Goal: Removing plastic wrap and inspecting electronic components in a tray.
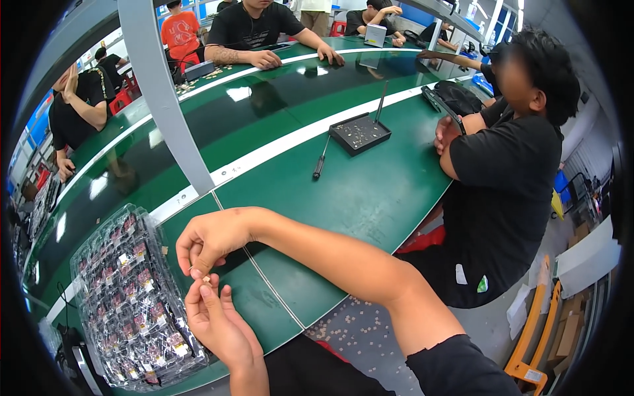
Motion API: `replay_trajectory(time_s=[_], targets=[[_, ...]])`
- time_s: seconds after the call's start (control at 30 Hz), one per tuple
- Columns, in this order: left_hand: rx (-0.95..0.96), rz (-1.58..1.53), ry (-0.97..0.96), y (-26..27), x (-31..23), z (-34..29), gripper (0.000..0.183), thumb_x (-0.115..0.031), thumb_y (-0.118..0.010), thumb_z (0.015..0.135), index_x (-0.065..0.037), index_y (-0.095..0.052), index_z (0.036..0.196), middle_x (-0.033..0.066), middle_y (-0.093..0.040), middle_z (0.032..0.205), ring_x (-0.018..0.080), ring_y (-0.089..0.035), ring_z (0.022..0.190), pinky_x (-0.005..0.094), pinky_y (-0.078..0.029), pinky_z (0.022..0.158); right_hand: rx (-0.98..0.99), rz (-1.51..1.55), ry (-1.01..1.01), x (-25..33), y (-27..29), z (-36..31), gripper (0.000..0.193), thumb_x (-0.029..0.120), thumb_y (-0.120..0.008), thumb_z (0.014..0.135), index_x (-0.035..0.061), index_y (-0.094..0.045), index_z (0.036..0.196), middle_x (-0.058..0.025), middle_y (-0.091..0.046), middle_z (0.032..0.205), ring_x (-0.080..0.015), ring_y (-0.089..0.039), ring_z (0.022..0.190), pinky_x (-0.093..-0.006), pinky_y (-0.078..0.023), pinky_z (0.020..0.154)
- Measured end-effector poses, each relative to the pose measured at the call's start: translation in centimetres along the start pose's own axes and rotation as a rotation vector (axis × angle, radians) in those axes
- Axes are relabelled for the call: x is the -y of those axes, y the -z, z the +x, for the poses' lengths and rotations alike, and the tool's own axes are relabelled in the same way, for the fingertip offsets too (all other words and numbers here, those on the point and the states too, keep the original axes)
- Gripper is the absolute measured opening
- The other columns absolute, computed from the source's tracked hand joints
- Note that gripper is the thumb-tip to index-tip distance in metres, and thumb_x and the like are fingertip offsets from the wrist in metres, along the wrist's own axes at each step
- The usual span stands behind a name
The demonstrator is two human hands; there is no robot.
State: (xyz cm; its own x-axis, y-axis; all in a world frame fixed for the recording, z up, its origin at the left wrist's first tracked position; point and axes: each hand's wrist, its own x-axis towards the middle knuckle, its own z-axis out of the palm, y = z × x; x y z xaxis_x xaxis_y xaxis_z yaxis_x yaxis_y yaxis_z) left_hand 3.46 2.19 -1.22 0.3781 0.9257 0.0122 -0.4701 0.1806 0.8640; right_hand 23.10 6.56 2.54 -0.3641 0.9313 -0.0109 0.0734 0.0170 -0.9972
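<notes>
Small, pale-beige piece (207, 280) sits clamped between left hand's (223, 325) fingertips — right hand's (214, 239) fingertips together, just above — over glossy green desk (310, 277), near edge.

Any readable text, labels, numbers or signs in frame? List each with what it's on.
None readable; all too small or blurred:
White strip along the glossy green table: small dark marks
Orange short-sleeved T-shirt, background: pale print
Black short-sleeved T-shirt, top centre: pale print
Orange metal frame, lower right: white label
Clear plastic trays, lower left: white patches, possibly labels
</notes>
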Motion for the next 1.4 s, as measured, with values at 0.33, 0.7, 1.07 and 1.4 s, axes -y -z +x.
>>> replay_trajectory(time_s=[0.33,0.7,1.07,1.4], targets=[[0.013,0.038,0.0,-0.1,0.0,-0.4,0.026,-0.015,-0.06,0.108,0.003,-0.06,0.127,0.0118,-0.066,0.126,0.0183,-0.063,0.117,0.0351,-0.051,0.099,-0.058,0.033,-0.042,0.6,0.0,-0.7,0.03,0.032,-0.076,0.096,0.0032,-0.071,0.1,-0.0049,-0.075,0.084,-0.007,-0.053,0.06,-0.0247,-0.04,0.053],[0.115,0.113,0.112,-0.9,-1.2,-1.2,0.016,0.008,-0.066,0.097,0.012,-0.069,0.112,0.0202,-0.073,0.112,0.0197,-0.071,0.101,0.0303,-0.058,0.095,-0.168,0.043,-0.005,-0.1,0.5,-0.4,0.037,0.04,-0.069,0.1,0.0041,-0.068,0.108,-0.0063,-0.075,0.095,-0.0075,-0.054,0.066,-0.0248,-0.041,0.055],[0.172,0.18,0.089,-0.5,-1.0,-1.5,0.017,0.004,-0.065,0.098,0.011,-0.069,0.113,0.021,-0.072,0.115,0.0234,-0.071,0.108,0.0344,-0.058,0.101,-0.179,-0.005,-0.024,0.0,0.3,-0.3,0.037,0.038,-0.07,0.099,0.0029,-0.069,0.11,-0.0055,-0.074,0.094,-0.0079,-0.056,0.068,-0.0253,-0.043,0.057],[0.198,0.185,0.015,0.3,-0.6,-1.3,0.013,0.013,-0.066,0.091,0.007,-0.072,0.101,0.0173,-0.071,0.107,0.0336,-0.067,0.121,0.0336,-0.057,0.096,-0.186,-0.039,-0.035,0.5,-0.1,-0.1,0.034,0.035,-0.07,0.098,0.0032,-0.069,0.11,-0.006,-0.075,0.094,-0.0086,-0.056,0.068,-0.026,-0.044,0.057]])
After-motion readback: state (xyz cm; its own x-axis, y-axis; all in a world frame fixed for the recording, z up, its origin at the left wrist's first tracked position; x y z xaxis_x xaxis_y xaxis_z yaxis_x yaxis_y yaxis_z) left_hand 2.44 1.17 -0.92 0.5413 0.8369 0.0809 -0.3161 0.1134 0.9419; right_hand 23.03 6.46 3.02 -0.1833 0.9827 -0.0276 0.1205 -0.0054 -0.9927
